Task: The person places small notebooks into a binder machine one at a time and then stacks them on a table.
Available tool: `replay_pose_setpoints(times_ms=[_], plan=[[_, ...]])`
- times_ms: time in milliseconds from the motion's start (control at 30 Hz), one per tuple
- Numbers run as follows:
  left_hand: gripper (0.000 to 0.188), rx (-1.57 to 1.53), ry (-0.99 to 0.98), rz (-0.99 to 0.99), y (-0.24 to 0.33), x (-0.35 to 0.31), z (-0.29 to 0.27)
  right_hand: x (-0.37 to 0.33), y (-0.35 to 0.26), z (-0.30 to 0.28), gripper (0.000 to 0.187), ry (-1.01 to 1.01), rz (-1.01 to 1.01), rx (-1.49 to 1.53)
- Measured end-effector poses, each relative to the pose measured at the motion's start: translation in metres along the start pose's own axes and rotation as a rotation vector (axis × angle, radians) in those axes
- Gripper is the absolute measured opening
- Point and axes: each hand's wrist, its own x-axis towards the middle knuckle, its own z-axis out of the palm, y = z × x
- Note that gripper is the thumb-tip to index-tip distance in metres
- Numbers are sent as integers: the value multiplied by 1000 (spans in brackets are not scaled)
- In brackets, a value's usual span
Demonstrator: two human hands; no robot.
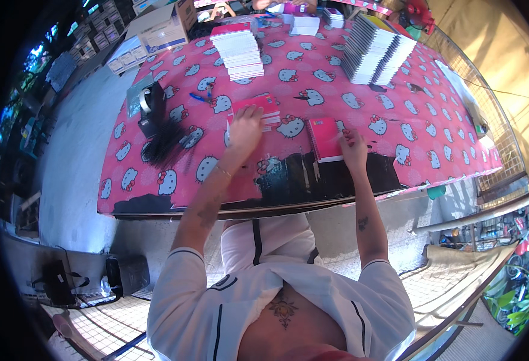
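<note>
A pink-covered spiral notebook (323, 139) lies near the front of the table, its wire binding along the left side. At its right edge is my right hand (354, 149), thumb and fingers bent together on the cover's edge. My left hand (246, 127) rests on a low, slightly spread pile of pink-covered booklets (269, 103), with the fingers lying over the top. The hand hides part of that pile.
Tall stacks of white-paged notebooks (238, 55) and spiral notebooks (373, 53) stand farther back. Left of my hands lie black binding wires (167, 143), a black tape dispenser (151, 108) and a blue pen (197, 97). Cardboard boxes (159, 30) and another person's hands (303, 5) appear beyond.
</note>
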Motion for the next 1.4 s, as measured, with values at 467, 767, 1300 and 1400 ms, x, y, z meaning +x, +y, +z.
replay_pose_setpoints(times_ms=[467,767,1300,1400], plan=[[18,-270,-1,136,17,-65,-74,-89,-115,43,49,-508,-73,654],[18,282,101,-210,-99,-112,-80,-87,-114,64,31,-671,-68,856],[20,-533,-61,-366,-2,-103,-110,-85,-117,54,29,-758,-68,815],[19,-518,7,-256,-6,-99,-96,-83,-113,51,30,-738,-144,740]])
